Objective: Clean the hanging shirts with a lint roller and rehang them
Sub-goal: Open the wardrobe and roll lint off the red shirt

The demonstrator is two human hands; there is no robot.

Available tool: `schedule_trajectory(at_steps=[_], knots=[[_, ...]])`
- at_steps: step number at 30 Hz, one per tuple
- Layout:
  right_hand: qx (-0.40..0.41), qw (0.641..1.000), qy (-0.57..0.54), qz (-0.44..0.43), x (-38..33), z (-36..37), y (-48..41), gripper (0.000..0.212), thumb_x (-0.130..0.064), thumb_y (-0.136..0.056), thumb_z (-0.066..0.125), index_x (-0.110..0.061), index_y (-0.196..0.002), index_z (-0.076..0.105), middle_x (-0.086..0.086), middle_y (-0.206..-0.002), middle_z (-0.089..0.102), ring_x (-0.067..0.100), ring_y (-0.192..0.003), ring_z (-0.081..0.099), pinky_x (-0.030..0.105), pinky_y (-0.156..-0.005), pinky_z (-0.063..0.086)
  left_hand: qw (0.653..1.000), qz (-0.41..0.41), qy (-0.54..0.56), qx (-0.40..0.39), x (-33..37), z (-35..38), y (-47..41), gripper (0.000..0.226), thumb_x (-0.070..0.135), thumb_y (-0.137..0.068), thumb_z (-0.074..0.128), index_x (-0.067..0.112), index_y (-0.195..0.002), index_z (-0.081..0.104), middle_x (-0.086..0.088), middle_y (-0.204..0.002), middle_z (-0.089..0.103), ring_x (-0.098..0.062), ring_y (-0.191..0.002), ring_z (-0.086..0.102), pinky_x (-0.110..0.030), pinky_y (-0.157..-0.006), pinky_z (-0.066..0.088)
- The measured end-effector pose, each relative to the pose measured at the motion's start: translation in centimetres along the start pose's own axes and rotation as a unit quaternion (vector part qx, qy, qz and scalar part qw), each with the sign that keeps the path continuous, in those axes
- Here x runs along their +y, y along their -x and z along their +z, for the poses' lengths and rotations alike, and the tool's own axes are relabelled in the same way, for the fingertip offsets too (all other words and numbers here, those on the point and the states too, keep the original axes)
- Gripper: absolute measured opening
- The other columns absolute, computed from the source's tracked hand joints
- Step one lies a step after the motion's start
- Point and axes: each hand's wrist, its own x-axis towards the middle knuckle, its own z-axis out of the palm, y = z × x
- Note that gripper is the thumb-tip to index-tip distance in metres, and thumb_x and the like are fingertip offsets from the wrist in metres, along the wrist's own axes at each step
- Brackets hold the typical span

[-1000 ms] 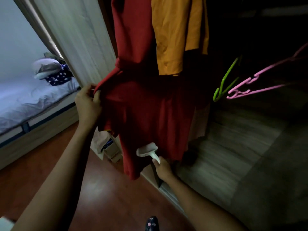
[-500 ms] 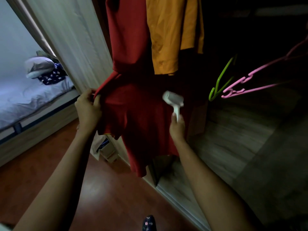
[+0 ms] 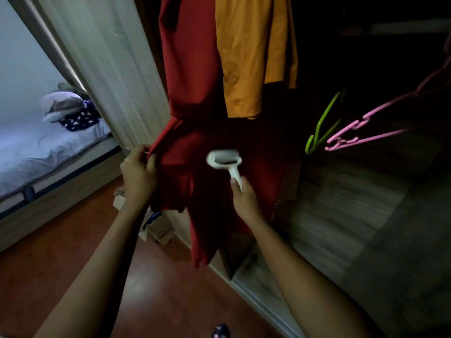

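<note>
A red shirt [image 3: 195, 98] hangs in the open wardrobe, with an orange shirt [image 3: 253, 52] hanging just to its right. My left hand [image 3: 138, 172] pinches the red shirt's left edge and pulls it out sideways. My right hand [image 3: 244, 196] grips the handle of a white lint roller [image 3: 224, 160], whose head lies against the red fabric at mid height.
An empty green hanger [image 3: 322, 123] and a pink hanger [image 3: 366, 132] hang to the right inside the dark wardrobe. The wardrobe's pale side panel [image 3: 102, 64] stands left of the shirts. A bed [image 3: 36, 147] with pillows is at the far left. Boxes [image 3: 158, 228] sit on the wooden floor below.
The roller went from low on the red shirt up to mid height, then shifted slightly left. My left hand kept its hold on the shirt's edge.
</note>
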Motion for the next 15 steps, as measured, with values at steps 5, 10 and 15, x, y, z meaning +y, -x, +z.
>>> schedule_trajectory(at_steps=[5,10,15], knots=[[0.036,0.992,-0.037,-0.119,-6.6,-1.5,-0.8,0.027,-0.041,-0.103,0.04,-0.017,-0.103,0.052,-0.009,-0.069,0.044,-0.002,-0.051,0.044,0.012,-0.049,0.036,1.0,-0.015,-0.009,-0.025,0.0,2.4,2.1,0.012,0.007,-0.094,0.057,0.001,-0.091,0.068,-0.005,-0.075,0.061,-0.019,-0.066,0.055,-0.02,-0.056,0.027],[0.059,0.995,0.023,-0.08,-2.1,-1.3,0.3,0.025,-0.039,-0.103,0.041,-0.017,-0.104,0.053,-0.01,-0.069,0.046,0.0,-0.055,0.044,0.013,-0.051,0.034,0.997,-0.022,0.021,-0.069,-0.4,5.4,4.5,0.024,0.022,-0.099,0.055,0.003,-0.09,0.066,-0.009,-0.071,0.064,-0.023,-0.061,0.058,-0.035,-0.056,0.04],[0.032,0.994,0.095,0.046,7.9,0.9,3.3,0.021,-0.036,-0.103,0.042,-0.019,-0.1,0.054,-0.01,-0.076,0.053,0.002,-0.066,0.05,0.021,-0.066,0.037,0.993,-0.013,0.082,-0.088,-1.8,8.5,5.5,0.024,0.024,-0.101,0.054,0.004,-0.095,0.066,-0.011,-0.074,0.067,-0.023,-0.062,0.061,-0.04,-0.059,0.049]])
